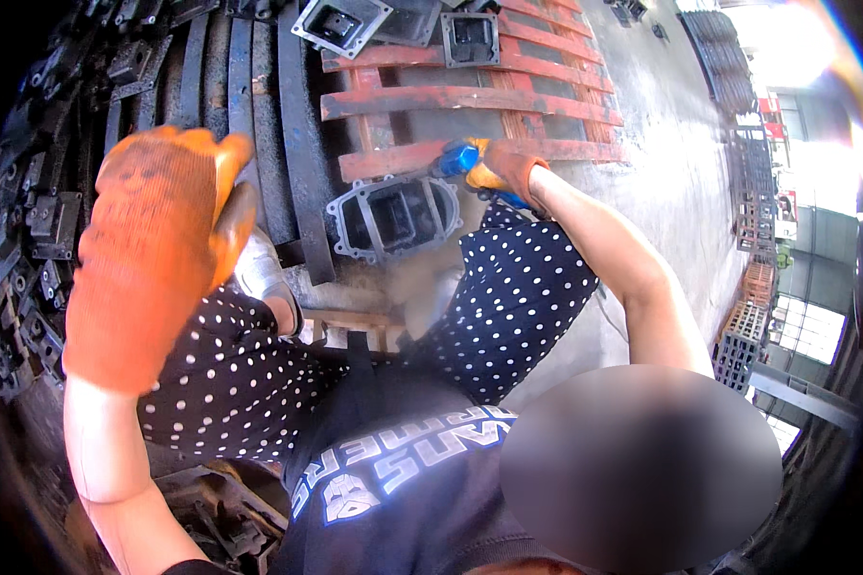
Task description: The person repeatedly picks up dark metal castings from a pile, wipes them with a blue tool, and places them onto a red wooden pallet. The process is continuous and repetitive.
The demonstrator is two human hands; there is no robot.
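My right hand (499,171), in an orange and yellow glove, grips a blue hand-held power tool (459,159). The tool's front end is over the upper right rim of a grey metal casting (393,218). This casting is an open housing with a deep square cavity and bolt lugs around its flange, lying between my knees at the near edge of a red slatted pallet. Raised on the left is my left hand (153,254) in an orange knit glove. Its fingers curl away from view with the thumb beside them, so anything inside is hidden.
More square castings (471,40) lie on the red pallet (451,101). Dark metal bars (302,144) run along its left, beside heaped dark metal parts (53,225). Concrete floor (681,182) extends to the right, with stacked crates (746,331) beyond. A cable (614,314) lies near my right knee.
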